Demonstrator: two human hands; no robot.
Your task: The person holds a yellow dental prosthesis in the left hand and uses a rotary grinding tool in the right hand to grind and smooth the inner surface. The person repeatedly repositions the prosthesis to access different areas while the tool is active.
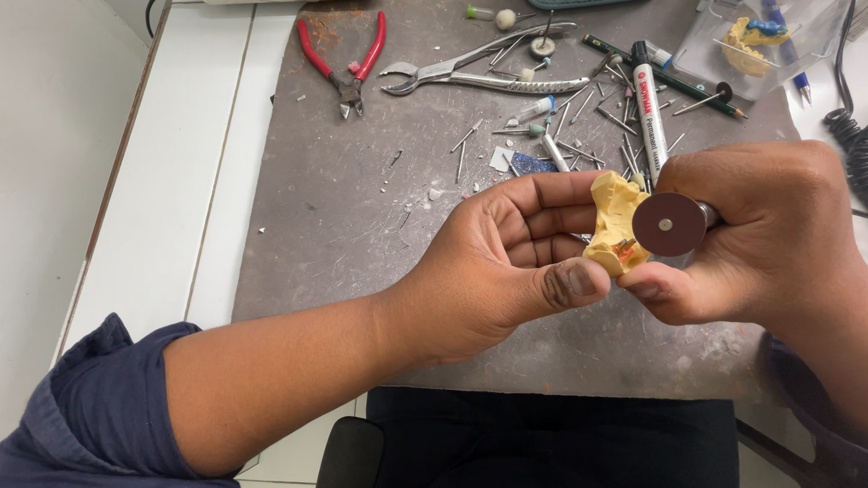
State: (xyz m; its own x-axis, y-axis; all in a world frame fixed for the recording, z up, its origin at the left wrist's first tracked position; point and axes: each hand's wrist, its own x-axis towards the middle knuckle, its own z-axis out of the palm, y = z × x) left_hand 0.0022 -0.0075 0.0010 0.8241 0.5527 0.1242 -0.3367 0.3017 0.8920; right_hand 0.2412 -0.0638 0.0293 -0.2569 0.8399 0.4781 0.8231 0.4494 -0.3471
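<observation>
1. Pinched between thumb and fingers of my left hand (512, 260) is a yellow plaster dental cast (614, 218) — held up above the grey work mat (346, 209).
2. My right hand (761, 233) is closed around a rotary handpiece, its brown cutting disc (666, 224) just beside the cast.
3. Behind lie red-handled pliers (343, 60), steel forceps (486, 71), a marker (649, 111) and scattered burs — well apart from both hands.

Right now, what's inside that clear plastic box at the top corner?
Inside the clear plastic box sits a yellow teeth mould with something blue on top. The box's shiny walls blur anything else inside.
</observation>
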